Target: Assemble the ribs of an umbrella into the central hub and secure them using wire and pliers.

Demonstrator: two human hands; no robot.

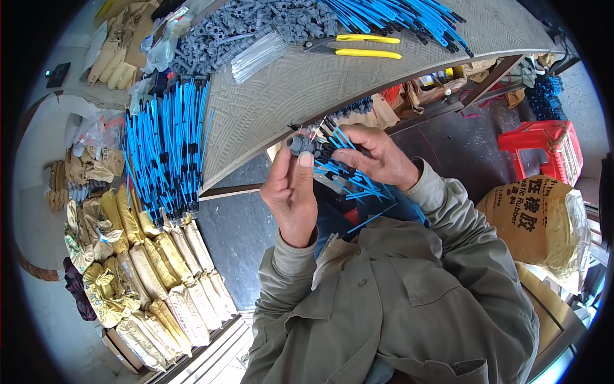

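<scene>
My left hand [293, 195] pinches a grey plastic fitting [299, 144] between thumb and fingers, just off the table's near edge. Beside it, my right hand [378, 157] is closed on a bunch of thin blue plastic strips with black ends [361, 184]. The strips fan out below the right palm over my lap. Some thin clear ties [313, 132] show between the two hands, against the fitting. My right fingertips partly hide where the strips and fitting meet.
The table [249, 121] bears heaped grey fittings [249, 29], clear ties [259, 56], yellow-handled cutters [368, 54] and blue strips [390, 16]. More blue strips [167, 147] hang at its left. Stacked golden packets [160, 262] lie lower left; a red stool [540, 144] and brown sack [531, 214] stand right.
</scene>
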